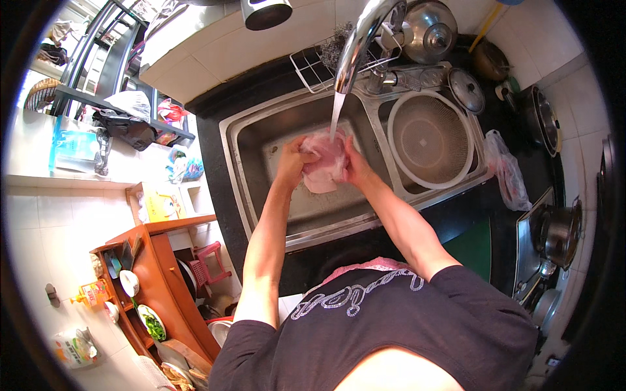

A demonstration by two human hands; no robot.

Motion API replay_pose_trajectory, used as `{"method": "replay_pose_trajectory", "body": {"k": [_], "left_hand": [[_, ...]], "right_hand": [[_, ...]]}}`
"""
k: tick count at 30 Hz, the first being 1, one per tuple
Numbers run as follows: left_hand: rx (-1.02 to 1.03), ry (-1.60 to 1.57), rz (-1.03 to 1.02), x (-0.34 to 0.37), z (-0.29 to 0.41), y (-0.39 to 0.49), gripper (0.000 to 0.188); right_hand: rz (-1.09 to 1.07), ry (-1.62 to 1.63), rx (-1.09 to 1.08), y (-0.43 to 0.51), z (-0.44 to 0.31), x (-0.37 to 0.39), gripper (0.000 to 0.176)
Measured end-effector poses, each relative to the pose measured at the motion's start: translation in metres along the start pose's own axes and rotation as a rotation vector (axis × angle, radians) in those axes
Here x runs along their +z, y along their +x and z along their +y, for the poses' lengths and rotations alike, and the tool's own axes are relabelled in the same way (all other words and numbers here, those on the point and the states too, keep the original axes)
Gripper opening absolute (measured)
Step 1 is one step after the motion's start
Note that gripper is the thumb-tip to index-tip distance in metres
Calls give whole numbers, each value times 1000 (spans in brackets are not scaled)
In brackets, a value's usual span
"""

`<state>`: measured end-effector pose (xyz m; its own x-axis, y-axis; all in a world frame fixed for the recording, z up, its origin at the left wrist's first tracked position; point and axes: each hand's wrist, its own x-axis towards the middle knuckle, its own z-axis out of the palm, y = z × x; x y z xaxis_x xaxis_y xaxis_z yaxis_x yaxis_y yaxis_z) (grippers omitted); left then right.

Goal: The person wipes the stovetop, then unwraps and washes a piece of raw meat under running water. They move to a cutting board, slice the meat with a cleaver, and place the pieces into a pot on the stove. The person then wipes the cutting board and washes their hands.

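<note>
A slab of raw pinkish meat (323, 161) with a pale fatty or skin side hangs between my two hands over the left basin of a stainless steel sink (264, 185). My left hand (293, 163) grips its left edge, thumb on the near face. On the opposite edge, my right hand (356, 163) holds it with fingers partly hidden behind the meat. From the chrome faucet (348, 68), a stream of water (337, 112) runs onto the top of the meat.
A round mesh strainer (425, 141) with a white rim sits over the right basin. Beside it are a pot lid (466, 91) and a clear plastic bag (506, 168). Behind the sink is a white wire rack (313, 68). A gas stove (533, 249) with a pot (562, 237) stands at the right.
</note>
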<state>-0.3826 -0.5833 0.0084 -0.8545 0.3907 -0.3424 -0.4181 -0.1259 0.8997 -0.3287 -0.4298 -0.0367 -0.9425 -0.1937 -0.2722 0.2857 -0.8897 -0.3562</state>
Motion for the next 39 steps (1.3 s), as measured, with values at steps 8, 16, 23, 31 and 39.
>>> {"method": "replay_pose_trajectory", "body": {"k": [8,16,23,31,39], "left_hand": [[-84,437,376,23,-64,65,27],[-213,-496,158,66,-98,14,44],[-49,-415,452,47,-101,50,35],[4,-613,505,51,-108,68,33],[27,-269,-16,23,-76,-3,62]], "right_hand": [[340,-362,-95,-8,-19,-3,49],[621,-411,-384,26,-23,-13,46],[714,-251,-430,39,-9,-6,37],[888,-211,-348,38,-15,-24,29],[870,41,-142,54,-2,-81,23]]}}
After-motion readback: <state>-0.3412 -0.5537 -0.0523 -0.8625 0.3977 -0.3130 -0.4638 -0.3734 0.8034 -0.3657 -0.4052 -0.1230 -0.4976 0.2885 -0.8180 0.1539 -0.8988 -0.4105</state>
